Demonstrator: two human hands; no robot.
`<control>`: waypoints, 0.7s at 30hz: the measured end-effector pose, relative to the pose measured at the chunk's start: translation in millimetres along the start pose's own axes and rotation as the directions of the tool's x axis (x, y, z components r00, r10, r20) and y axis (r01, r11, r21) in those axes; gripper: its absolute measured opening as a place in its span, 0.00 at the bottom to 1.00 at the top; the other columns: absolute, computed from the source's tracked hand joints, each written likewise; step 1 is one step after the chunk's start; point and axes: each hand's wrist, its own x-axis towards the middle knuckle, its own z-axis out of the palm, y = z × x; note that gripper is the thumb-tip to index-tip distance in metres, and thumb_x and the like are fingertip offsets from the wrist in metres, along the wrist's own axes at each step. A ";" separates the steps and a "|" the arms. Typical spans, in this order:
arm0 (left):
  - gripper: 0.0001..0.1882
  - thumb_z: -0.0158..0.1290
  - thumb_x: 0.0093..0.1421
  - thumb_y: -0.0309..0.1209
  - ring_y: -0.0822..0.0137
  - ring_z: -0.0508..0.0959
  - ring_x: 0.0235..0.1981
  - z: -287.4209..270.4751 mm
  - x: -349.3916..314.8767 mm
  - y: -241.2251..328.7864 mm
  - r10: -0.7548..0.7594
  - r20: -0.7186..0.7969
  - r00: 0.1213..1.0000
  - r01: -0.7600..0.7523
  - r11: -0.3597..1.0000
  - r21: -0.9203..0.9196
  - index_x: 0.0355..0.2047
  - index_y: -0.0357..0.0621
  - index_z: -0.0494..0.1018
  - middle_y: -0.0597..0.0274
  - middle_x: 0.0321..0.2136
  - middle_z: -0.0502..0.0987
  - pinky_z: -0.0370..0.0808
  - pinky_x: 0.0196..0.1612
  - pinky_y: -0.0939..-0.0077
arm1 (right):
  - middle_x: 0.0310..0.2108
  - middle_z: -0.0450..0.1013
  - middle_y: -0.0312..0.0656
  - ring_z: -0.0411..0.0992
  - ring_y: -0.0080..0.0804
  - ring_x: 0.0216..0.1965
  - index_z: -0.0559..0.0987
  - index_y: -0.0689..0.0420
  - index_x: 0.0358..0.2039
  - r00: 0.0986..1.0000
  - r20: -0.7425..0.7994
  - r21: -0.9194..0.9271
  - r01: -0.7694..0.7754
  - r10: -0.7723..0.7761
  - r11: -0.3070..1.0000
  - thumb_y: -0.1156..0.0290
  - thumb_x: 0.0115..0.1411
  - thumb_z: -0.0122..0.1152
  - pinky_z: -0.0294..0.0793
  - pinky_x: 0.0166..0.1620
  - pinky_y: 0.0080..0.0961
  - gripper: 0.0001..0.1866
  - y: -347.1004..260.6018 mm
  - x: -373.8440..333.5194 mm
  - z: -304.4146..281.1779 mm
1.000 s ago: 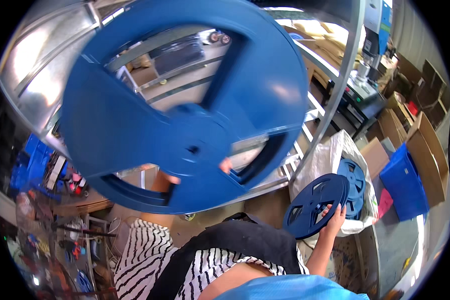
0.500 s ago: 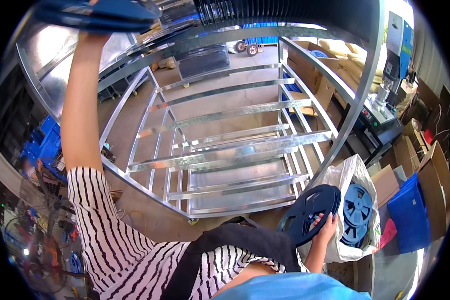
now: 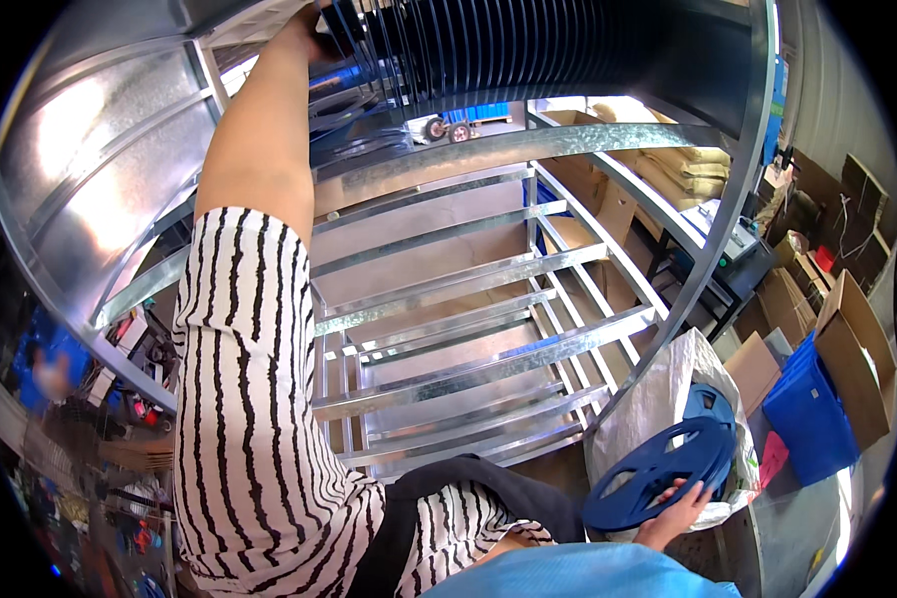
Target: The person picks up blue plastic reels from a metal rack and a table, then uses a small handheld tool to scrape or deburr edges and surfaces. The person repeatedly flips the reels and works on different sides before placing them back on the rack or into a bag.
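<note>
At the lower right, my right hand (image 3: 678, 512) is closed on a blue plastic reel (image 3: 658, 478), a flat round disc with cut-out openings, held tilted beside a white woven sack (image 3: 658, 394). Another blue reel (image 3: 708, 401) shows at the sack's mouth. My left arm stretches up to the top of a metal rack (image 3: 528, 149). There my left hand (image 3: 314, 35) is at the left end of a long row of dark discs (image 3: 528, 50) standing on edge. Its fingers are hidden, so its grip cannot be made out.
Below the row, the rack has several open metal rails (image 3: 498, 364). A blue bin (image 3: 812, 414) and open cardboard boxes (image 3: 852, 349) stand to the right of the sack. Tan sacks (image 3: 683, 169) are piled beyond the rack. A shiny metal panel (image 3: 90, 159) rises at the left.
My left hand has moved right, from holding blue reels at the upper left to the row of discs. My right hand with its reel has shifted lower and right, over the sack.
</note>
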 end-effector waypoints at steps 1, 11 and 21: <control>0.19 0.43 0.64 0.44 0.59 0.78 0.29 19.5 -6.1 -8.2 -0.008 -0.082 0.997 0.010 1.000 0.026 0.33 0.43 0.75 0.57 0.27 0.78 0.77 0.34 0.61 | 0.24 0.68 0.36 0.60 0.17 0.17 0.58 0.55 0.63 0.995 -0.025 0.022 0.092 -0.091 0.996 0.65 0.68 0.46 0.59 0.19 0.14 0.25 -24.7 -12.6 6.6; 0.37 0.44 0.54 0.67 0.50 0.73 0.36 13.5 -14.1 -22.5 0.060 -0.199 0.978 0.021 0.924 0.383 0.51 0.52 0.70 0.48 0.36 0.74 0.68 0.37 0.41 | 0.36 0.73 0.45 0.64 0.19 0.24 0.52 0.52 0.66 0.173 0.126 0.070 0.981 -0.977 0.183 0.65 0.68 0.46 0.65 0.30 0.11 0.28 -138.4 -53.4 90.8; 0.28 0.41 0.63 0.53 0.58 0.64 0.60 14.3 -20.7 -25.0 0.398 -0.286 0.872 -0.181 0.803 0.568 0.56 0.49 0.68 0.53 0.54 0.71 0.53 0.59 0.46 | 0.32 0.73 0.49 0.75 0.45 0.27 0.76 0.59 0.42 -0.634 0.182 0.250 0.769 -0.752 -0.588 0.45 0.45 0.68 0.75 0.26 0.32 0.32 -223.8 -140.2 265.1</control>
